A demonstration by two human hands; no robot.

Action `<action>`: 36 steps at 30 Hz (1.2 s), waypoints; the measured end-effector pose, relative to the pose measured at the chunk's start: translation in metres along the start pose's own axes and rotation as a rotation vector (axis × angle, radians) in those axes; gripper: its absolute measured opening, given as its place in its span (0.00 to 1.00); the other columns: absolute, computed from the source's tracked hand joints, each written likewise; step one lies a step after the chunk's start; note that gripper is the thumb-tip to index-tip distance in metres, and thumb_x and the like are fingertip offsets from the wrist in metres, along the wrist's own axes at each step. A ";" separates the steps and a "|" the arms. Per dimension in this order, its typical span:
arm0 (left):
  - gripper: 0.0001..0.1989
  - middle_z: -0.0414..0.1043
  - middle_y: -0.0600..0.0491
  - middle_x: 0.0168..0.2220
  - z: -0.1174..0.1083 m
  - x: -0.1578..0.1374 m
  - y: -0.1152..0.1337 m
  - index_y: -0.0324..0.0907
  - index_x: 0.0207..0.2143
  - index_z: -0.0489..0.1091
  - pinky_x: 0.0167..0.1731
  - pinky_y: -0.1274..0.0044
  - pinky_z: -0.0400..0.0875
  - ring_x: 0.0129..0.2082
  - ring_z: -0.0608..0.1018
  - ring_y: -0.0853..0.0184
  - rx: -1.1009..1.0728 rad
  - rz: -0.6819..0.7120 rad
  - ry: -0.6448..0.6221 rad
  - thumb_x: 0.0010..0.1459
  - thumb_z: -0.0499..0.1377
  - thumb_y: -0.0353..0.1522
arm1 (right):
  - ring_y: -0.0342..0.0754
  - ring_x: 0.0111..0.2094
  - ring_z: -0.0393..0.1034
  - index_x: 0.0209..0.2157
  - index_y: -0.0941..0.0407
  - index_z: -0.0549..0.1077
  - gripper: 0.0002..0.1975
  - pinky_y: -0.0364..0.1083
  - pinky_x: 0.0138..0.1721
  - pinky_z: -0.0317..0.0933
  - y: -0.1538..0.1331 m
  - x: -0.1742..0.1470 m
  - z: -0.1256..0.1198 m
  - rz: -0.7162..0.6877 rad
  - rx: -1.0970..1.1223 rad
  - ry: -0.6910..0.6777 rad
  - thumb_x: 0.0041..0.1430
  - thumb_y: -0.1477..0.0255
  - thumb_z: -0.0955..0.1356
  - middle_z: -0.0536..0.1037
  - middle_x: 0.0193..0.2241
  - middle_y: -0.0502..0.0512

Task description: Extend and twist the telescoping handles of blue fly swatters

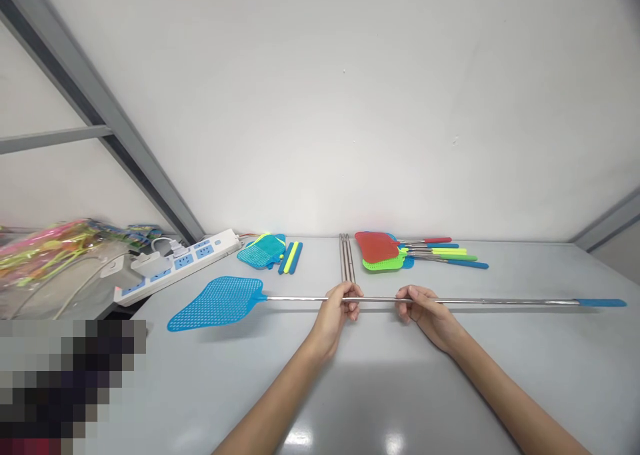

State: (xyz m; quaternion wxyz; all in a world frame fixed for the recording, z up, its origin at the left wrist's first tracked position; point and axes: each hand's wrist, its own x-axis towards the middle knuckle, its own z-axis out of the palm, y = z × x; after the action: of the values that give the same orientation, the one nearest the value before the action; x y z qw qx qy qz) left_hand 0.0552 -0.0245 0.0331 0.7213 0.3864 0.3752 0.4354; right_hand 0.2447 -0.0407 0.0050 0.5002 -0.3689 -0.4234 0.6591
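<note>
A blue fly swatter with a long, extended metal rod lies level across my view, its mesh head at the left and its blue grip at the far right. My left hand is closed round the rod, left of centre. Closer to the grip end, my right hand pinches the same rod. Just beyond my left hand lie several loose metal rods side by side. Behind my right hand is a pile of swatters, with a red swatter head on top and coloured handles pointing right.
At the back left are a stack of blue and yellow swatter heads and loose blue and yellow grips. A white power strip with plugs runs along the left edge. Plastic-wrapped colourful items lie further left. A white wall bounds the grey table.
</note>
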 end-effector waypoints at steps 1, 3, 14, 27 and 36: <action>0.11 0.50 0.59 0.16 0.001 0.000 0.000 0.39 0.21 0.62 0.20 0.81 0.54 0.16 0.58 0.76 0.007 0.003 -0.007 0.50 0.48 0.36 | 0.42 0.20 0.58 0.27 0.58 0.71 0.12 0.43 0.23 0.51 0.000 0.000 0.000 -0.001 0.007 0.001 0.52 0.65 0.62 0.67 0.18 0.53; 0.12 0.50 0.59 0.16 0.001 0.000 0.000 0.39 0.20 0.61 0.20 0.81 0.54 0.16 0.58 0.76 0.023 0.010 -0.018 0.50 0.48 0.36 | 0.42 0.20 0.58 0.28 0.58 0.71 0.12 0.43 0.23 0.51 0.000 -0.001 0.001 -0.003 0.012 -0.004 0.52 0.65 0.62 0.67 0.18 0.53; 0.15 0.58 0.57 0.17 -0.002 0.001 -0.011 0.39 0.22 0.62 0.21 0.80 0.56 0.18 0.61 0.74 0.145 -0.022 -0.126 0.52 0.47 0.41 | 0.44 0.22 0.60 0.28 0.59 0.71 0.13 0.44 0.23 0.51 0.001 -0.002 0.007 0.005 0.013 -0.069 0.52 0.65 0.62 0.68 0.20 0.55; 0.15 0.53 0.59 0.14 0.001 0.002 -0.016 0.39 0.20 0.61 0.20 0.80 0.54 0.15 0.59 0.75 0.119 -0.065 -0.122 0.50 0.49 0.41 | 0.44 0.22 0.59 0.28 0.59 0.72 0.13 0.44 0.23 0.51 0.001 -0.003 0.007 0.010 0.008 -0.079 0.52 0.65 0.62 0.69 0.20 0.55; 0.15 0.51 0.61 0.13 -0.002 0.006 -0.019 0.39 0.19 0.59 0.18 0.80 0.52 0.13 0.58 0.76 0.111 -0.034 -0.115 0.49 0.51 0.41 | 0.45 0.22 0.59 0.27 0.59 0.72 0.12 0.44 0.23 0.51 0.000 -0.002 0.006 0.026 0.030 -0.074 0.51 0.65 0.63 0.68 0.20 0.55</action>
State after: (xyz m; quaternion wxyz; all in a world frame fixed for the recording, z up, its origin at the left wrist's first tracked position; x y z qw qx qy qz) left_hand 0.0621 -0.0249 0.0140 0.7264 0.4437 0.3634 0.3787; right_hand 0.2399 -0.0440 0.0072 0.4810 -0.3423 -0.4267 0.6851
